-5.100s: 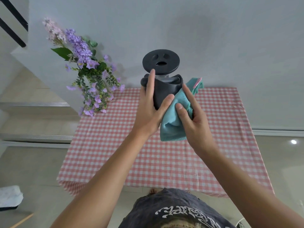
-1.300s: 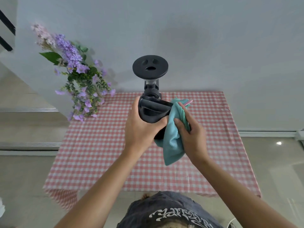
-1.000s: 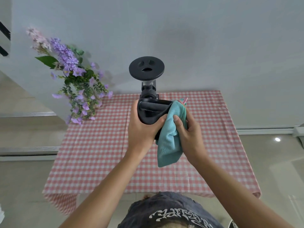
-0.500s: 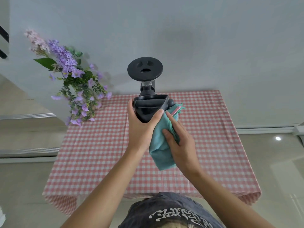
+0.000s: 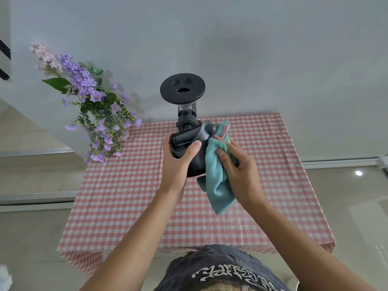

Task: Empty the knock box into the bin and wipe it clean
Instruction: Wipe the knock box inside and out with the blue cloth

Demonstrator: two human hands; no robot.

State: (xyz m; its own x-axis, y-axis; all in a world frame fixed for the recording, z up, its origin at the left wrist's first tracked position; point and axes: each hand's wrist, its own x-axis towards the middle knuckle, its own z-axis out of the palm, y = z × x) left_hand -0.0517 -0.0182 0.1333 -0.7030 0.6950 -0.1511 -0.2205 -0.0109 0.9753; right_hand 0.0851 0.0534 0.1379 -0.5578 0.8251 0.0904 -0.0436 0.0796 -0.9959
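The black knock box (image 5: pixel 196 162) hangs in the air above the table, tilted with its bar and opening facing me. My left hand (image 5: pixel 178 162) grips its left side, thumb hooked over the rim. My right hand (image 5: pixel 239 164) presses a teal cloth (image 5: pixel 216 185) against the box's right wall, and the cloth's loose end dangles below. The bin is not in view.
A table with a pink checked cloth (image 5: pixel 126 196) lies below my hands. At its back stands a black stand with a round disc (image 5: pixel 182 89). Purple artificial flowers (image 5: pixel 94 110) lean over the back left corner. Steps are on the left.
The knock box has rolled a little, its bar now slanting up to the right. My right hand with the cloth has shifted from the box's underside to its right wall.
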